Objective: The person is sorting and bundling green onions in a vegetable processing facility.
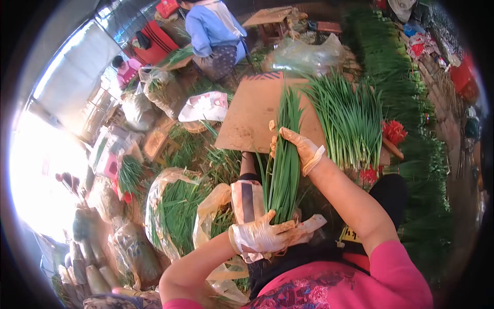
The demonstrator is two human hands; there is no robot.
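Observation:
A bunch of garlic chives (286, 170) stands nearly upright in front of my body, its long flat green leaves held together. My left hand (265, 235), in a thin whitish glove, is closed around its lower end near my lap. Higher up, my gloved right hand (299, 149) wraps the bunch, with fingertips showing on its far side. Behind the bunch is a brown board (252, 110). A larger pile of garlic chives (347, 121) with pale stems lies at the board's right.
An open plastic bag of loose greens (177, 206) stands on my left. Red ties (394, 132) lie beside the pile. A long row of greens (383, 67) runs down the right. A person in blue (213, 31) and another in pink (127, 71) sit further off.

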